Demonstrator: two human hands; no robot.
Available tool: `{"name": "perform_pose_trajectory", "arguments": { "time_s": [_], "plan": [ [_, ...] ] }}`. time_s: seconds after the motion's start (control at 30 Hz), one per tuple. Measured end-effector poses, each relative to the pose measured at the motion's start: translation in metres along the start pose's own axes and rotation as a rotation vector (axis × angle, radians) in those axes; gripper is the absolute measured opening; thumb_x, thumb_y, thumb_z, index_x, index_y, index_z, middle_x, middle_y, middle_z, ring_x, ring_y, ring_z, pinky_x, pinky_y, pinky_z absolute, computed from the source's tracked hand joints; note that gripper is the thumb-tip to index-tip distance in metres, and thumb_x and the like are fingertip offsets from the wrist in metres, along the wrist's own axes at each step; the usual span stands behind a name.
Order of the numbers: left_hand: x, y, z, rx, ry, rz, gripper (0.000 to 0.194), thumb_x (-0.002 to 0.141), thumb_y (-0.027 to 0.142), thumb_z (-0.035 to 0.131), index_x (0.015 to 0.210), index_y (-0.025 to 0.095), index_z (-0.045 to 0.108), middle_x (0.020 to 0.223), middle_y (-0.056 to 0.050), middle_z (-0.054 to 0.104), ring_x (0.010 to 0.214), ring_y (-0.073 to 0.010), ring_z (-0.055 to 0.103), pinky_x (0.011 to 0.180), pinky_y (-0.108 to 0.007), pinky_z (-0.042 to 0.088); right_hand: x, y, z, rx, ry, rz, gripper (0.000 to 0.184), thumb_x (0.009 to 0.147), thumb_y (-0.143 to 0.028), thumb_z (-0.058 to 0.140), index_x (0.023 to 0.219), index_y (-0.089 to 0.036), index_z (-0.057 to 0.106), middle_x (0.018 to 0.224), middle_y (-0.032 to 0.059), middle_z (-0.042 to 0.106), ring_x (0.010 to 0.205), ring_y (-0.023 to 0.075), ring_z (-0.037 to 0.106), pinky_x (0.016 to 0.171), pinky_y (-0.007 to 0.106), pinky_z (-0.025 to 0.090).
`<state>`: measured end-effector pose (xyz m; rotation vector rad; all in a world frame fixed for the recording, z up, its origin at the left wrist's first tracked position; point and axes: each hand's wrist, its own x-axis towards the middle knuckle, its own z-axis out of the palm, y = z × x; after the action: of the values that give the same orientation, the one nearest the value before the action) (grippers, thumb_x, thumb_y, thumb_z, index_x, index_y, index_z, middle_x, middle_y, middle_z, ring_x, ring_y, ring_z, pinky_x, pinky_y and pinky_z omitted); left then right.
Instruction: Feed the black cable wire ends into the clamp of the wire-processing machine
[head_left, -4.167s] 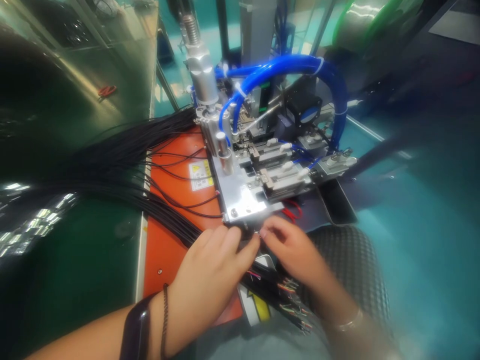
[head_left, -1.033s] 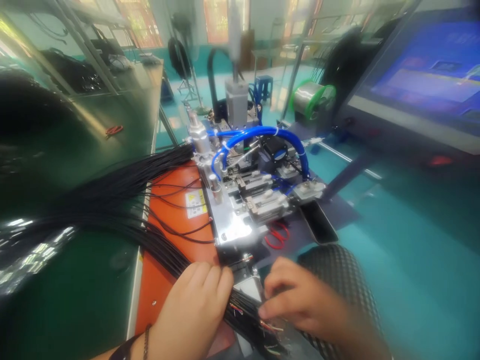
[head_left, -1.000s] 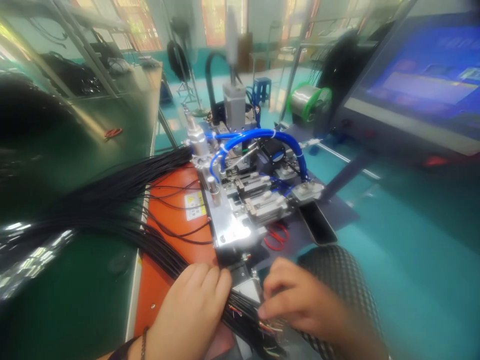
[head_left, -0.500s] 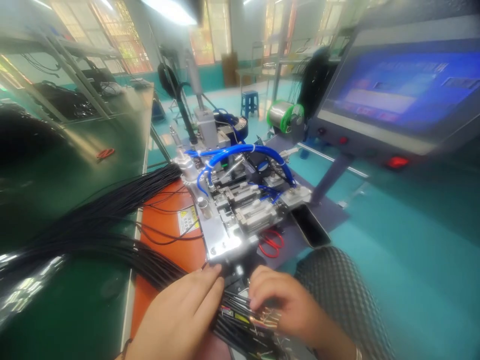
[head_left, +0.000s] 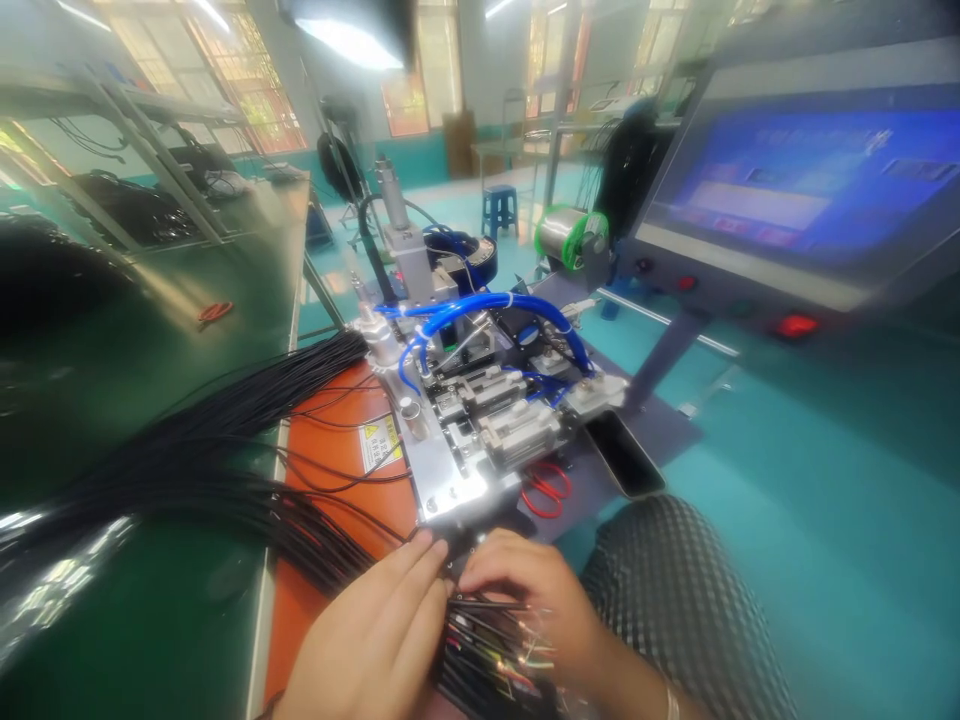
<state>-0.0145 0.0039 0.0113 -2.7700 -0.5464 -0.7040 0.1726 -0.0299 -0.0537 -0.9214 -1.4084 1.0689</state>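
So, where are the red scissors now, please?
In the head view, the red-handled scissors lie on a dark mat, just right of the steel machine plate and left of a black phone, above the right hand.

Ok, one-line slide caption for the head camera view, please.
Left hand and right hand hold stripped black cable ends before a pneumatic machine.

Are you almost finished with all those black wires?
It's hard to say. Done: the cable ends show little coloured wires poking out. In hand: the left hand and right hand are on those ends, beside the metal machine. Left: a big black cable bundle lies across the bench, too many to count.
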Motion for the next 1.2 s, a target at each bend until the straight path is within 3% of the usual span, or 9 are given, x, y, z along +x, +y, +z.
{"name": "perform_pose_trajectory", "arguments": {
  "time_s": [0.2,0.33,0.43,0.57,0.67,0.87,0.97,1.07,1.2],
  "plan": [
    [-0.002,0.005,0.009,-0.071,-0.028,-0.148,0.025,0.08,0.018,0.043,0.097,0.014,0.061,0.108,-0.01,0.067,0.101,-0.0226,0.062,0.083,-0.034,0.052,0.009,-0.014,0.001,-0.074,-0.045,-0.001,0.017,0.083,-0.02,0.063,0.097,-0.021,0.071,0.09,0.0051,0.071,0.085,0.0165,0.062,0.078,0.029,0.049],
    [0.002,0.005,0.016,-0.193,-0.042,-0.24,0.019,0.083,0.02,0.04,0.091,0.017,0.057,0.081,-0.006,0.066,0.072,-0.0168,0.063,0.067,-0.03,0.054,0.013,-0.018,0.005,-0.048,-0.08,0.02,0.021,0.075,-0.009,0.068,0.092,-0.021,0.074,0.083,0.0034,0.071,0.08,0.0157,0.063,0.076,0.026,0.048],
    [0.002,0.002,0.016,-0.157,-0.091,-0.201,0.022,0.084,0.016,0.037,0.097,0.015,0.056,0.068,-0.003,0.061,0.058,-0.0161,0.057,0.054,-0.029,0.049,0.01,-0.013,0.005,0.001,-0.005,0.141,0.027,0.072,-0.002,0.065,0.088,-0.022,0.073,0.082,0.001,0.071,0.079,0.0145,0.063,0.074,0.024,0.049],
    [-0.002,-0.002,0.018,-0.043,-0.152,-0.137,0.034,0.088,0.011,0.034,0.114,0.013,0.055,0.081,-0.006,0.065,0.066,-0.0183,0.059,0.058,-0.031,0.048,0.001,-0.005,-0.004,0.108,0.193,0.258,0.024,0.073,-0.005,0.062,0.087,-0.023,0.07,0.085,-0.0004,0.07,0.08,0.0139,0.064,0.073,0.023,0.05],
    [-0.004,-0.003,0.021,-0.056,-0.177,-0.165,0.039,0.089,0.008,0.031,0.122,0.015,0.053,0.099,-0.008,0.067,0.08,-0.0179,0.061,0.067,-0.031,0.049,-0.002,-0.001,-0.009,0.087,0.181,0.276,0.016,0.076,-0.01,0.063,0.084,-0.022,0.07,0.085,0.0006,0.07,0.081,0.015,0.065,0.075,0.025,0.05],
    [-0.006,-0.003,0.02,-0.155,-0.037,-0.128,0.032,0.09,0.006,0.036,0.112,0.015,0.057,0.111,-0.006,0.065,0.102,-0.0163,0.059,0.087,-0.03,0.046,0.001,-0.002,-0.003,0.09,0.246,0.359,0.006,0.077,-0.019,0.067,0.081,-0.021,0.071,0.079,0.0005,0.07,0.074,0.0145,0.065,0.068,0.024,0.05],
    [-0.005,-0.002,0.02,-0.22,-0.019,-0.198,0.015,0.09,0.017,0.044,0.096,0.016,0.058,0.097,-0.006,0.067,0.093,-0.0174,0.063,0.08,-0.031,0.049,0.003,-0.004,-0.001,0.085,0.245,0.342,0.007,0.078,-0.019,0.065,0.082,-0.021,0.07,0.079,0.0006,0.07,0.074,0.0148,0.065,0.068,0.024,0.051],
    [-0.001,0.0,0.021,-0.192,-0.074,-0.25,0.012,0.089,0.022,0.045,0.081,0.018,0.053,0.067,-0.001,0.06,0.061,-0.0168,0.059,0.055,-0.03,0.047,0.003,-0.004,-0.002,0.036,0.227,0.268,0.007,0.078,-0.016,0.065,0.08,-0.021,0.07,0.08,0.0011,0.069,0.077,0.0154,0.065,0.072,0.026,0.051],
    [0.005,0.002,0.02,-0.102,-0.138,-0.246,0.021,0.091,0.015,0.034,0.095,0.015,0.054,0.064,0.0,0.058,0.054,-0.0166,0.054,0.05,-0.03,0.045,0.002,-0.004,-0.003,-0.057,0.237,0.159,0.008,0.076,-0.013,0.067,0.078,-0.021,0.069,0.077,0.001,0.067,0.074,0.0148,0.064,0.07,0.026,0.05]
  ]
}}
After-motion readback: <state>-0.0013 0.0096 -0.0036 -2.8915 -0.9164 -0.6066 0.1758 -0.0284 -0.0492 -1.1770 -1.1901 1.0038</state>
